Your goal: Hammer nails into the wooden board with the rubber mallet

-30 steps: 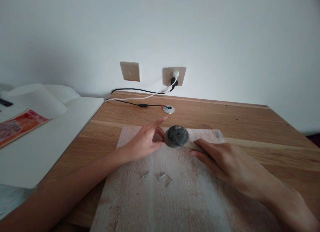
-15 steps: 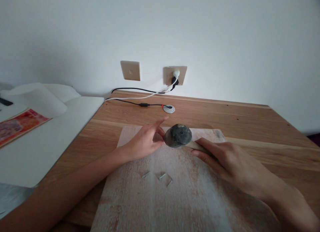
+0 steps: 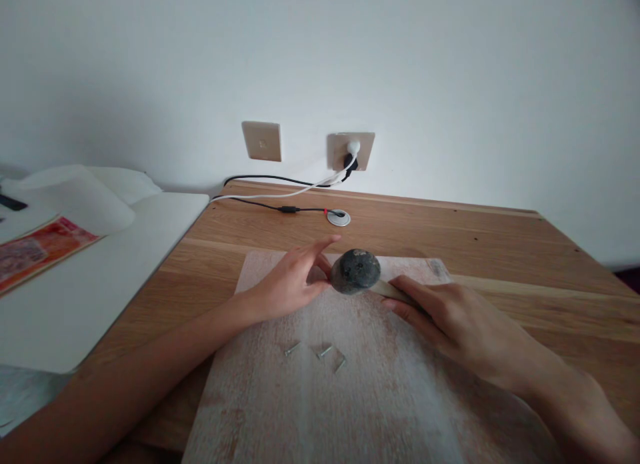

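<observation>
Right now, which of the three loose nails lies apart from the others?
The left nail: a clear gap separates it from the middle nail and right nail, which lie close together.

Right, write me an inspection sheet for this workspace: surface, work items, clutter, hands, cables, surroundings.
Surface: worn board on a wooden table.
Work items: dark-headed mallet, raised above the board; three small metal fasteners lying loose on it.
Clutter: red printed item and white sheet on a white surface at left.
Hands: right hand grips the mallet's handle; left hand has fingertips partly hidden behind the mallet head, so anything held there cannot be seen.
Cables: white cable and black cable lead to the wall socket.
Surroundings: pale wall, second wall plate.
</observation>
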`<state>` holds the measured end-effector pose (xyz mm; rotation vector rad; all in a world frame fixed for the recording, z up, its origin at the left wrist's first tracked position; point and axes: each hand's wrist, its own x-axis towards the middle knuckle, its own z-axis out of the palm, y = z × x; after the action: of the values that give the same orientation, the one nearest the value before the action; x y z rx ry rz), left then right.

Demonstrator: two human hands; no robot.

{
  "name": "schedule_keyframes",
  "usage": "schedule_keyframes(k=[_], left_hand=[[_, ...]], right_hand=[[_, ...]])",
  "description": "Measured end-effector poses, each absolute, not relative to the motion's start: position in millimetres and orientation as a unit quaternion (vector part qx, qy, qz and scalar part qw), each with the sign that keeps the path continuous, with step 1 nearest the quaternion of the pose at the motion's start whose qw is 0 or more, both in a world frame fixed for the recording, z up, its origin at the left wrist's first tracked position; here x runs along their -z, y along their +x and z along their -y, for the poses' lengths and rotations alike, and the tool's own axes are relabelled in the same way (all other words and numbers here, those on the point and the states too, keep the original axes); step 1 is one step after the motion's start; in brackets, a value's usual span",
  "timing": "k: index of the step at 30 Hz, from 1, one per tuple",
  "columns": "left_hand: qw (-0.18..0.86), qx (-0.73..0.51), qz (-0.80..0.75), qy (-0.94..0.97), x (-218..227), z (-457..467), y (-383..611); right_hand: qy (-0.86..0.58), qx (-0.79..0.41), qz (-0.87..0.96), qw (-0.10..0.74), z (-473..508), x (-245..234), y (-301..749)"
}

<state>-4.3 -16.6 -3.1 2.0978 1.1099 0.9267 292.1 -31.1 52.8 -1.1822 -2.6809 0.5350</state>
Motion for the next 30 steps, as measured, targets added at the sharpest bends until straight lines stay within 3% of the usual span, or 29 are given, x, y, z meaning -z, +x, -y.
schedule_keyframes(k=[30], left_hand=[[0.288,-0.34,-0.432,0.784,2.7,13.1,-0.8]], right_hand=[[-0.384,-0.155,0.905,0.097,31.7,-52.8,287.5]])
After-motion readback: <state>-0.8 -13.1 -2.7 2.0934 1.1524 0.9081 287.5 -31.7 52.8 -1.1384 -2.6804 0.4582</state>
